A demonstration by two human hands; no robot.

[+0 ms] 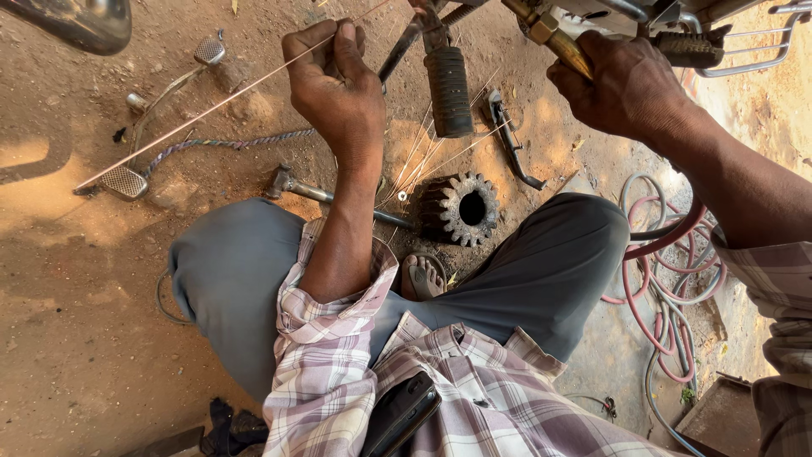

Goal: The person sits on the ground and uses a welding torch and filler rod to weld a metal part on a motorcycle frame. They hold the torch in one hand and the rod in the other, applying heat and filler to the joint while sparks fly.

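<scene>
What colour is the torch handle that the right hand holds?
Brass-yellow. The torch handle in the right hand shows best in the head view.

the brass-coloured metal torch body (565, 46) ran off the top edge, so its tip was out of view, and the right hand (624, 85) covered its lower part. the thin straight metal rod (211, 106) vanished inside the left hand (337, 85), whose fingertips were curled out of sight. the shiny dark curved metal part (80, 21) was cut by the top left corner. the red and grey coiled rubber hoses (668, 313) passed behind the grey trouser knee (558, 254). the black slab-shaped phone (399, 413) sat half buried in the checked shirt pocket. the rusty metal box (723, 419) was cropped at the bottom edge.
</scene>
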